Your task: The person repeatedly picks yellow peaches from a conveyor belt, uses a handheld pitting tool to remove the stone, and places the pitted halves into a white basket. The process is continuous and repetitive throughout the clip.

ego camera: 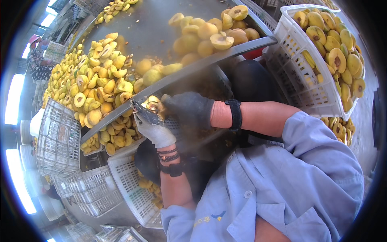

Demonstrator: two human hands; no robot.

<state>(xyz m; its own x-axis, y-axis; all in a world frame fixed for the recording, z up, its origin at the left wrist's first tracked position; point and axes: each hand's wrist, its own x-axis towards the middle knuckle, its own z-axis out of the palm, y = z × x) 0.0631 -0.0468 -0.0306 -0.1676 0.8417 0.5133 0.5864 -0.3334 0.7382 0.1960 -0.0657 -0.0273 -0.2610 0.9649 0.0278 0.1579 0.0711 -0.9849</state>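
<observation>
My left hand (151,122), in a white glove with a worn dark coating, holds a cut yellow peach (152,103) with its hollow facing up. My right hand (189,109), in a dark glove, is curled against the peach's right side. Haze blurs its fingertips, so I cannot tell whether a tool is in them. Both hands are just on my side of the metal table's raised rim (181,74). Beyond the rim, a heap of peach halves (99,78) lies to the left, and larger peaches, some cut (208,34), lie to the right.
A white plastic crate (297,65) full of peach halves stands at right. Another white crate (133,181) is by my left knee, with several grey crates (60,139) farther left. More halves (121,136) fill containers below the rim. A person (37,60) is at far left.
</observation>
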